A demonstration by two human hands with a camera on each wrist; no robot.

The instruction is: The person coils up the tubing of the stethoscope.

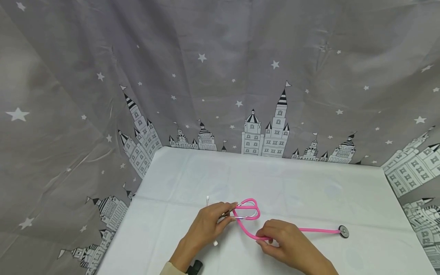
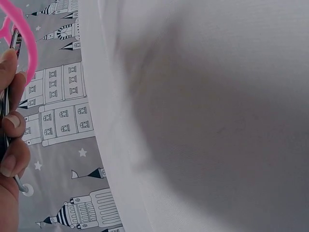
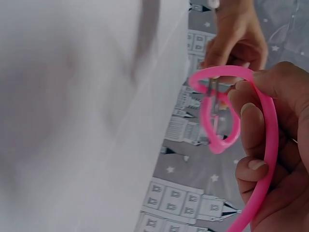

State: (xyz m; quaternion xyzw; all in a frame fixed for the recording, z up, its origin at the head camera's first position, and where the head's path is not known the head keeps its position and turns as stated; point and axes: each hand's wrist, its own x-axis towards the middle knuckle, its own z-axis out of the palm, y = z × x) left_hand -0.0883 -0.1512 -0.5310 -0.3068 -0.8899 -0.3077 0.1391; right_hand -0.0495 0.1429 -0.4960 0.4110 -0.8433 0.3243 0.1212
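A stethoscope with pink tubing [image 1: 317, 230] is held over the white-covered table. My left hand [image 1: 206, 222] grips its metal ear tubes, and the forked pink end sticks out to the right of the fingers. White ear tips [image 1: 215, 243] show on both sides of that hand. In the left wrist view, the fingers [image 2: 14, 123] curl round the metal. My right hand [image 1: 287, 240] pinches the tubing between thumb and fingers, right of the fork. From there the tube runs right to the round chest piece [image 1: 343, 231]. The right wrist view shows the tube [image 3: 270, 140] lying across the curled fingers.
White cloth [image 1: 275, 179] covers the table. A grey curtain [image 1: 220, 76] printed with stars and castles hangs behind it and along both sides. A black object [image 1: 195, 266] sits by the left wrist at the frame's lower edge.
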